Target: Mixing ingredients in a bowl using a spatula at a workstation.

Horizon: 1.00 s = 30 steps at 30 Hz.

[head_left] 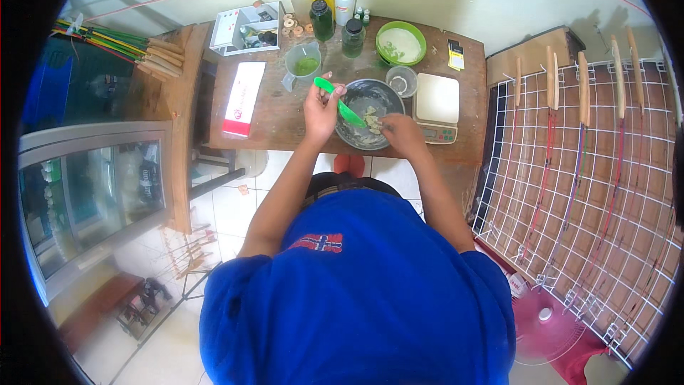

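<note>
A round metal mixing bowl, its inside smeared with pale residue, sits at the front of the wooden table. My left hand is closed round a bright green spatula; its blade slants down into the bowl. Clumps of pale greenish dough hang at the blade and over the middle of the bowl. From the right, my right hand reaches over the rim with its fingers pinched on the dough. The dough partly hides the blade's tip.
Right of the bowl stands a kitchen scale, with a small clear cup beside it. Behind are a green bowl of pale powder and several jars. Leftward are a measuring jug, a white-and-red packet and a grey organizer box.
</note>
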Available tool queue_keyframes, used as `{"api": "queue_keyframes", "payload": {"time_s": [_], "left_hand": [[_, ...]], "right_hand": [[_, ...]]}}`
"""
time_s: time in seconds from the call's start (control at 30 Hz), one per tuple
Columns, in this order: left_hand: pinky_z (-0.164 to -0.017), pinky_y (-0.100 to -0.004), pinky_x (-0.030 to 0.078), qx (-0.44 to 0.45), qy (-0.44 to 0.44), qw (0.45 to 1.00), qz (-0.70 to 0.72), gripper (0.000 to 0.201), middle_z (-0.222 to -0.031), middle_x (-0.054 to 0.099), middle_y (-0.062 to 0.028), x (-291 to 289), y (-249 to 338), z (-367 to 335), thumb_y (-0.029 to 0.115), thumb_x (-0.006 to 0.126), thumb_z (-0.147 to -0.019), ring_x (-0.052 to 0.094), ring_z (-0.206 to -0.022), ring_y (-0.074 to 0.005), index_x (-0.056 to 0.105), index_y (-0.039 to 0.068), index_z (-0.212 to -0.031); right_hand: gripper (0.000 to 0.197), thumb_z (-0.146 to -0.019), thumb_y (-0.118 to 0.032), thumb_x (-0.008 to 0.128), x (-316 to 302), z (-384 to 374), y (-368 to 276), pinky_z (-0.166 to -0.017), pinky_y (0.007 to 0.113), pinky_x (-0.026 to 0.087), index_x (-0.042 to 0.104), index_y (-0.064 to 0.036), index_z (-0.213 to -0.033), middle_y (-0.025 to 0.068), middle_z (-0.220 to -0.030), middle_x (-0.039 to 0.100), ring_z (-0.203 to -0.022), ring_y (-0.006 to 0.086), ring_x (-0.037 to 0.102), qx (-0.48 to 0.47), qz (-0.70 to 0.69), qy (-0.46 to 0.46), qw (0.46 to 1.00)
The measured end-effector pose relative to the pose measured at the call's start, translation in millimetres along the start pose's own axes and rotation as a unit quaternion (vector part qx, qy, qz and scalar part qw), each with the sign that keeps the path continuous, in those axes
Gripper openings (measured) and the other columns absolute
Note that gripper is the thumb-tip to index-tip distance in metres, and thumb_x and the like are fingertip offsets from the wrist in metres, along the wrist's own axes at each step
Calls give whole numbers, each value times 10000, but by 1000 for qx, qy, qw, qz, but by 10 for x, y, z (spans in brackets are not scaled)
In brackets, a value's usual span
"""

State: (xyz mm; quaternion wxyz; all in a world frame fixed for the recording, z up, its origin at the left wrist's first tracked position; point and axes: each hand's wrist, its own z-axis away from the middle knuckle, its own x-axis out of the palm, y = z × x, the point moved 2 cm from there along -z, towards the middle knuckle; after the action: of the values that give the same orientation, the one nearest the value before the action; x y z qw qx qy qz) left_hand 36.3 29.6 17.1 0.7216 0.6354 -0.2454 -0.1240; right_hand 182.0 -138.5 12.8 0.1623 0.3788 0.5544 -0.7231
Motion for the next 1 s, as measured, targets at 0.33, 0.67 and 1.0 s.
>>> {"api": "queue_keyframes", "payload": {"time_s": [0.33,0.67,1.0], "left_hand": [[-887,-298,520,-17,-53,997,-52,310,-1073,682,-128,-35,-142,94,111,512,-1027,657,-1036,-174,492,-26,-1303],[-875,-325,495,37,-95,979,-178,264,-1025,705,-110,100,1,154,207,516,-1026,648,-934,-200,666,29,-1151],[-801,-365,460,94,-66,945,-305,228,-865,597,-125,43,254,199,213,574,-982,571,-838,-261,702,82,-1119]], "right_hand": [[365,-763,-202,752,-28,87,-195,-867,400,512,710,-72,-1102,164,-1065,684,-1000,339,647,66,0,52,997],[336,-795,-209,717,45,92,-224,-877,410,512,703,-66,-1099,138,-1105,679,-1013,335,646,27,21,151,988],[380,-804,-246,742,91,-4,-143,-803,411,528,698,-67,-1137,177,-1004,705,-905,356,674,113,13,105,988]]}}
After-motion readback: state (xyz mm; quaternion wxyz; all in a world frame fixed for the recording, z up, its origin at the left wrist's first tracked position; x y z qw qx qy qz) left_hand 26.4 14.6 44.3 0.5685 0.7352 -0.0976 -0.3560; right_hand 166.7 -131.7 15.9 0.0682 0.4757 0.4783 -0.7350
